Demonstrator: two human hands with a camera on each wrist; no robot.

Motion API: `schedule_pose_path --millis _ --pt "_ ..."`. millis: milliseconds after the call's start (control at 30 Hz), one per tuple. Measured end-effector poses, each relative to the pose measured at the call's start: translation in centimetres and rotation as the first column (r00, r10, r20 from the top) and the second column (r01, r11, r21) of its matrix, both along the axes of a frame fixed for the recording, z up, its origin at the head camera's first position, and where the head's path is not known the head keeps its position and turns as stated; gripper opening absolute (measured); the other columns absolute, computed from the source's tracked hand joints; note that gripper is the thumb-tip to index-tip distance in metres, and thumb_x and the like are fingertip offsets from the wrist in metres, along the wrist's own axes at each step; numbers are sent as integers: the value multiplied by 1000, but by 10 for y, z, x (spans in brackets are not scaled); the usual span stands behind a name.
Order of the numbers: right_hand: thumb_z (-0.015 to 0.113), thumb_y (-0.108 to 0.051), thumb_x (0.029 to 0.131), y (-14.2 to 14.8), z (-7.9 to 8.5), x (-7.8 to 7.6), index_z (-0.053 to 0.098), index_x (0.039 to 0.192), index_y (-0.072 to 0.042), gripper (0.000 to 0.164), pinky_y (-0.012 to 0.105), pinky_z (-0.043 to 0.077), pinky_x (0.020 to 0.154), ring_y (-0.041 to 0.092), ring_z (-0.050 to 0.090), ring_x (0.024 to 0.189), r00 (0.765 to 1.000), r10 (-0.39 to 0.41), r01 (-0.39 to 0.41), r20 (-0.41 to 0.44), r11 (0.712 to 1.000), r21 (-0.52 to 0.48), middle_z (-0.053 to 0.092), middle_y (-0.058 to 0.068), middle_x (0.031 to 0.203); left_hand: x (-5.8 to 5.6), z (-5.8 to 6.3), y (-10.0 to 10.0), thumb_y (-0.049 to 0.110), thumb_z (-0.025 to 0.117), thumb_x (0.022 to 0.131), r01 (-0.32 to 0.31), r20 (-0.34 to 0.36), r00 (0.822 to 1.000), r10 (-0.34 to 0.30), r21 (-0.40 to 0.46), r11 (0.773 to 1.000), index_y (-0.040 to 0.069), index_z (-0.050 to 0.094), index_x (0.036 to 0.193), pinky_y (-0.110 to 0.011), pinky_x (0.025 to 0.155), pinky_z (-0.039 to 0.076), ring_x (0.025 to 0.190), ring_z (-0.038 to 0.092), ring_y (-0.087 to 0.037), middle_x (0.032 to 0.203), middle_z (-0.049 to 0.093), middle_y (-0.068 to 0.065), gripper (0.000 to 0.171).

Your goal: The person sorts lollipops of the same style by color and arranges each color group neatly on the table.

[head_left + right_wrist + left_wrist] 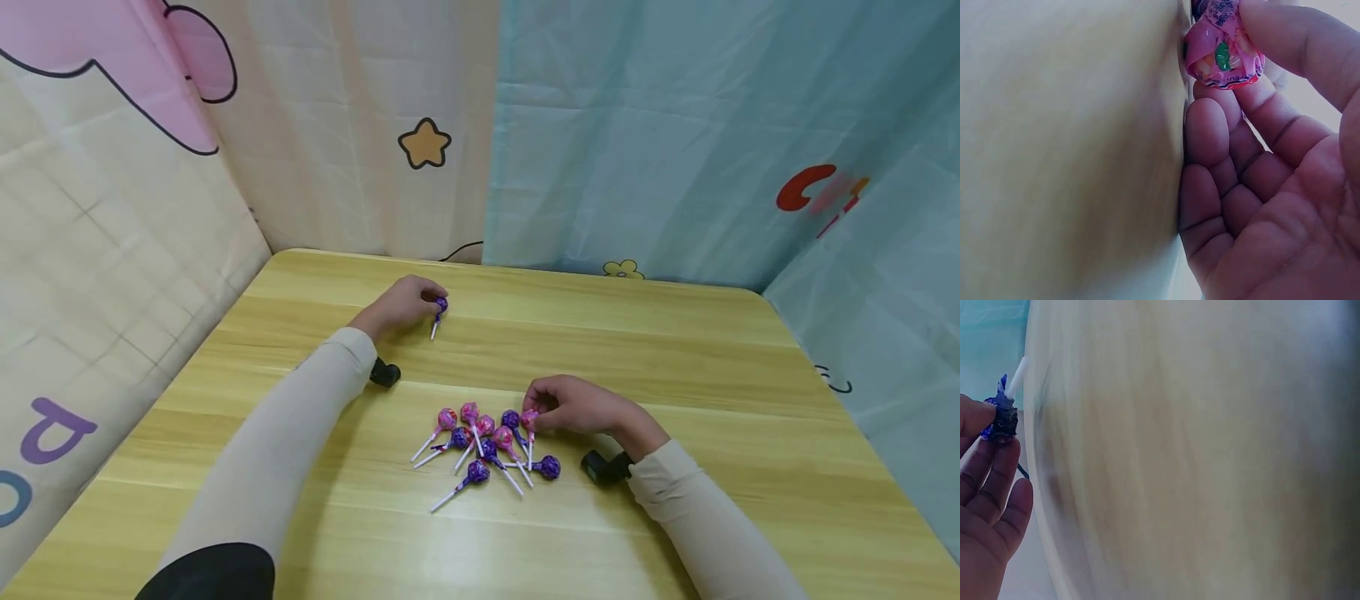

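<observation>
In the head view my left hand reaches over the far left part of the table and pinches a purple lollipop by its wrapped head. The left wrist view shows that lollipop between thumb and fingertips, its white stick pointing up. My right hand is at the right side of a loose pile of pink and purple lollipops. Its thumb and fingers pinch a pink lollipop at the head, with the stick toward me. Close up in the right wrist view, the pink wrapper has a green mark.
The wooden table runs back to printed curtains behind it and at both sides. Black wrist cameras sit under both forearms, the right one close to the pile. A thin dark cord shows at the far edge.
</observation>
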State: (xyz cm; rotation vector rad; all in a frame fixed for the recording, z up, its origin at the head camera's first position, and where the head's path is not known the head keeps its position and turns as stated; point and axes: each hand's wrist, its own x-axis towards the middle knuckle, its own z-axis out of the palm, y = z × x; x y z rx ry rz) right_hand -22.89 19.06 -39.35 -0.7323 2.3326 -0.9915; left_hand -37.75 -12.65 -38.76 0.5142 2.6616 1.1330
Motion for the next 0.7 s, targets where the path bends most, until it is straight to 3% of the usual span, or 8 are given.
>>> schedule_pose_path --millis 300,700 --pt "70 -15 93 0 1 -1 65 97 -13 7 30 44 65 17 51 75 1000 10 -10 8 1000 0 60 1 86 0 3 -6 4 60 96 11 -18 1000 -13 -78 997 -2 64 124 -40 98 45 107 58 -27 114 65 -15 29" --pt "70 -16 93 0 -1 -2 65 98 -12 8 29 45 67 16 52 76 1000 21 -21 -6 1000 3 61 0 87 -2 5 -12 7 61 96 -1 -9 1000 1 -88 996 -1 65 122 -38 94 45 105 56 -26 117 64 -16 28"
